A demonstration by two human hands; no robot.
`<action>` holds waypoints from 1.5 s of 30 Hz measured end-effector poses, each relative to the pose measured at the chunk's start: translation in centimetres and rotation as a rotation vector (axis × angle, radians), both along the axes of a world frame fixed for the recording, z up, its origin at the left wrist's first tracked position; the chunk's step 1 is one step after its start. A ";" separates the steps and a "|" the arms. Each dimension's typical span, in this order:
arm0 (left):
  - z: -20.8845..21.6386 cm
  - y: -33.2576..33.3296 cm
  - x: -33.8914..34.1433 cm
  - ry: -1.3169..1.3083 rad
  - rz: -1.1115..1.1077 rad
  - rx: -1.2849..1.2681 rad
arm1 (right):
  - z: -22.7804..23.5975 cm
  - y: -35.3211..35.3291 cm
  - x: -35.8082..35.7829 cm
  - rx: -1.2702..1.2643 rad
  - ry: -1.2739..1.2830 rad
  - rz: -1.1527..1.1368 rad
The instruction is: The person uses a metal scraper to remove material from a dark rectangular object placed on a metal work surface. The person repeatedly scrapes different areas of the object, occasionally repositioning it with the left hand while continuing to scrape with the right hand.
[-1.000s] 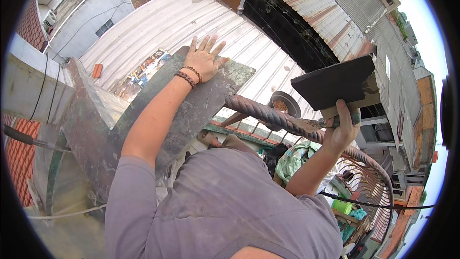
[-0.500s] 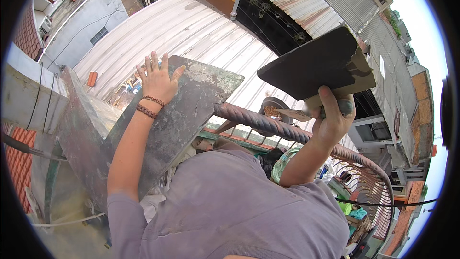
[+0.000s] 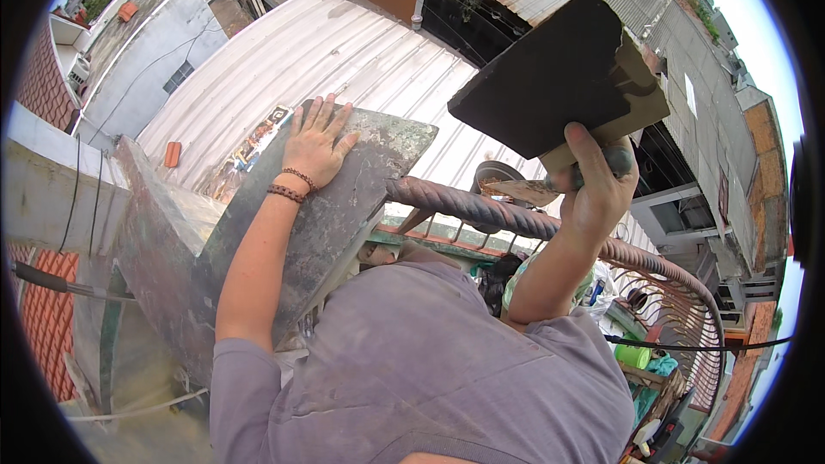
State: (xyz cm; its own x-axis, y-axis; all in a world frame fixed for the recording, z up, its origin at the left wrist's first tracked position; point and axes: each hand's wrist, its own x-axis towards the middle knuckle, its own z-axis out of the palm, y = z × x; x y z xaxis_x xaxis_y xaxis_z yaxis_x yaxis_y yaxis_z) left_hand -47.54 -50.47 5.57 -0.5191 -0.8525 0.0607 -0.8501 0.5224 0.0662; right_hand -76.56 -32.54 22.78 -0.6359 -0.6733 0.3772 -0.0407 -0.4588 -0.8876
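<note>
With the left hand [image 3: 315, 153] spread open on the slab [image 3: 352, 193], the right hand [image 3: 600, 191], fingers closed around dark board [image 3: 550, 77] and trowel [image 3: 528, 192], should grip firmly.

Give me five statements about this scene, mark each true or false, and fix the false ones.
1. The right hand holds a dark flat piece. True.
2. The left hand is clenched into a fist. False: it is open, over the mottled slab.
3. A trowel-like tool is also in the right hand. True.
4. Two brown bracelets are worn on the left forearm. True.
5. The person's shirt is bright red. False: it is greyish purple.
</note>
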 end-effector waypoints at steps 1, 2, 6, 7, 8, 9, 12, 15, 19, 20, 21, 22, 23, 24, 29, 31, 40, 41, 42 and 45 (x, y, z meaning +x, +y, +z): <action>-0.2 0.2 2.5 -0.042 0.099 0.004 | -0.1 0.0 0.6 0.019 -0.004 0.018; -0.3 1.2 4.4 -0.032 0.153 -0.003 | -0.2 -0.1 1.1 0.041 -0.007 0.034; -0.3 12.2 12.0 -0.021 0.317 -0.038 | -0.7 0.0 3.2 0.123 0.143 0.182; -0.2 15.6 13.8 -0.022 0.339 -0.048 | -0.7 -0.1 3.9 0.155 0.182 0.223; -0.2 18.9 15.7 -0.003 0.393 -0.023 | -0.9 -0.1 4.7 0.182 0.224 0.266; 0.0 22.2 17.7 0.018 0.454 -0.001 | -0.8 -0.1 5.7 0.217 0.237 0.331; 0.1 28.2 24.6 -0.024 0.911 0.026 | -1.5 -0.4 8.3 0.306 0.333 0.451; -0.5 32.3 28.8 -0.088 1.508 0.042 | -1.6 -0.5 12.5 0.447 0.393 0.661; 0.5 35.3 18.1 0.146 0.741 -0.045 | -2.1 -0.1 18.4 0.644 0.538 0.892; 1.9 36.2 16.3 0.180 0.569 -0.059 | -2.7 0.0 19.7 0.697 0.581 0.939; 3.0 37.0 15.5 0.211 0.392 -0.074 | -3.5 0.1 20.9 0.711 0.614 0.996; 3.4 37.7 16.3 0.404 0.545 -0.114 | -4.3 0.3 21.9 0.727 0.646 1.041; 3.5 38.6 17.4 0.607 0.694 -0.155 | -5.3 0.6 23.0 0.733 0.660 1.090; 3.5 39.3 18.3 0.813 0.838 -0.194 | -5.6 0.7 24.2 0.778 0.660 1.130; 4.2 38.9 19.1 0.814 1.021 -0.475 | -8.9 0.5 28.4 0.746 0.543 1.082; 3.7 36.7 16.6 0.659 0.856 -0.495 | -7.9 1.1 27.9 0.724 0.567 1.029; 0.6 25.7 14.2 0.185 0.870 -0.013 | -3.9 1.1 20.3 0.615 0.522 0.912; 0.7 25.4 15.6 0.188 0.857 0.007 | -3.4 1.0 19.5 0.603 0.515 0.905; 0.8 25.2 17.2 0.190 0.846 0.026 | -3.1 0.8 18.8 0.591 0.509 0.900; 2.0 25.3 18.0 0.090 0.864 0.064 | -3.3 -0.8 16.9 0.571 0.506 0.870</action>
State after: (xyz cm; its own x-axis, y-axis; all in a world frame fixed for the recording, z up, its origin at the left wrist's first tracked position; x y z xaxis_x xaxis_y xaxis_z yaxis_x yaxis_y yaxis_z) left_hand -29.51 -25.17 7.60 0.3153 -0.9489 0.0088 -0.9373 -0.3100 0.1596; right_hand -59.69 -33.32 19.46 0.2632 -0.9638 -0.0439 -0.3175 -0.0436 -0.9473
